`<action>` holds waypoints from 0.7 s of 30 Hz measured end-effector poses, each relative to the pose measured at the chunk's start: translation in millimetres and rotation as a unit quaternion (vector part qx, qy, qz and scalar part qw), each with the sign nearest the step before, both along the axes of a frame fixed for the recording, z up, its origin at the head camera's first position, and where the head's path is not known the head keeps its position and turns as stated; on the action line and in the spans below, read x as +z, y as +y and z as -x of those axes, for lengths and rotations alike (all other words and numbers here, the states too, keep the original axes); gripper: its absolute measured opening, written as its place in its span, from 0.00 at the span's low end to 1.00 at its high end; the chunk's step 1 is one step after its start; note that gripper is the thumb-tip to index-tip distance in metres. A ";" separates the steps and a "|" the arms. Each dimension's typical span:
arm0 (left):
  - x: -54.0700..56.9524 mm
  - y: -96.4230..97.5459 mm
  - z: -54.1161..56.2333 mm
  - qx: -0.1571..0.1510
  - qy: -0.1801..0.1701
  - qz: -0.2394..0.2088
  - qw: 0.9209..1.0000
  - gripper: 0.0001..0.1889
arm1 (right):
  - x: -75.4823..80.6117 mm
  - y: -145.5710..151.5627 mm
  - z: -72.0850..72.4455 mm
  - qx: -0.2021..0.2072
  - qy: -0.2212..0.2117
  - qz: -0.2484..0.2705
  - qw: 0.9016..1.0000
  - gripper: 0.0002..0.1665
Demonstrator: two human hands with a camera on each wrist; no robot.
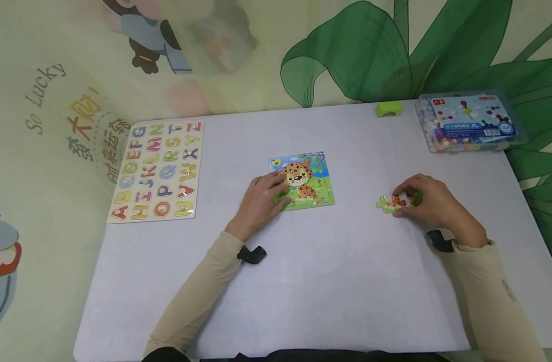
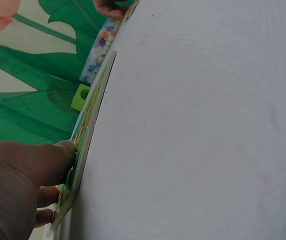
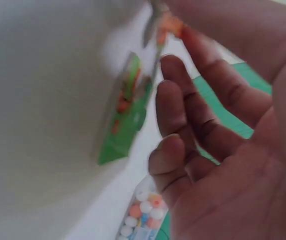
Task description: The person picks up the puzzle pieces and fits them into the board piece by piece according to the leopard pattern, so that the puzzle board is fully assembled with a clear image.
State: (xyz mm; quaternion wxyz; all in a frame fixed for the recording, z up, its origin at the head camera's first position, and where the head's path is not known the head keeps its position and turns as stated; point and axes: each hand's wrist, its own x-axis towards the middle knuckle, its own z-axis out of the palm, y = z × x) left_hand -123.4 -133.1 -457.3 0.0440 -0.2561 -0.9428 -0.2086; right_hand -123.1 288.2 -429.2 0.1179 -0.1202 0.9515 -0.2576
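Note:
A small square jigsaw puzzle (image 1: 309, 183) with a cartoon leopard on grass lies flat near the middle of the table. My left hand (image 1: 261, 201) rests on its left side, fingers and thumb spread over the picture; the left wrist view shows the thumb (image 2: 58, 152) at the puzzle's edge. Farther right, my right hand (image 1: 432, 203) pinches a puzzle piece (image 3: 170, 27) between thumb and forefinger, the other fingers loosely bent. Under it, another green and orange piece (image 3: 125, 117) shows, blurred in the right wrist view. The fingers partly hide these pieces.
An alphabet board (image 1: 173, 187) with colored letters lies at the left of the table. At the back right stands a clear plastic box (image 1: 472, 133) of colored beads. Beside it is a lime green block (image 1: 388, 108). A printed curtain (image 1: 249, 75) hangs behind the table.

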 end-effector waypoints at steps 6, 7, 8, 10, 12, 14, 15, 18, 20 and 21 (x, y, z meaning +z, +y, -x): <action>-1.1 -6.3 -5.7 -0.002 0.001 0.009 1.000 0.16 | -5.7 -10.6 -7.7 0.007 0.031 0.031 0.999 0.26; -0.7 -7.1 -6.4 -0.002 0.000 0.011 1.000 0.17 | -6.4 -12.3 -8.2 0.009 0.040 0.035 0.999 0.26; -0.3 -7.6 -6.6 -0.002 -0.002 0.012 1.000 0.17 | -7.0 -14.0 -8.6 0.011 0.048 0.039 0.998 0.26; -0.1 -8.0 -6.1 -0.004 -0.011 0.018 1.000 0.20 | -8.2 -17.0 -9.1 0.013 0.064 0.044 0.997 0.26; 0.8 -7.8 -5.0 -0.007 -0.021 0.021 1.000 0.22 | -9.9 -20.0 -9.1 0.019 0.080 0.051 0.995 0.26; 1.6 -7.2 -3.8 -0.008 -0.027 0.027 0.999 0.23 | -11.5 -23.5 -8.7 0.027 0.102 0.057 0.993 0.27; 1.9 -7.0 -3.4 -0.008 -0.029 0.030 0.999 0.24 | -12.0 -25.7 -8.0 0.032 0.112 0.060 0.991 0.27; 2.7 -6.0 -2.8 -0.007 -0.034 0.036 0.999 0.25 | -12.3 -33.4 -4.6 0.042 0.139 0.067 0.987 0.26; 2.8 -5.0 -3.1 -0.007 -0.039 0.040 0.998 0.25 | -11.2 -39.0 -1.8 0.044 0.147 0.070 0.986 0.25; 2.8 -4.4 -3.4 -0.007 -0.041 0.041 0.998 0.25 | -10.8 -41.9 -0.3 0.046 0.147 0.073 0.985 0.25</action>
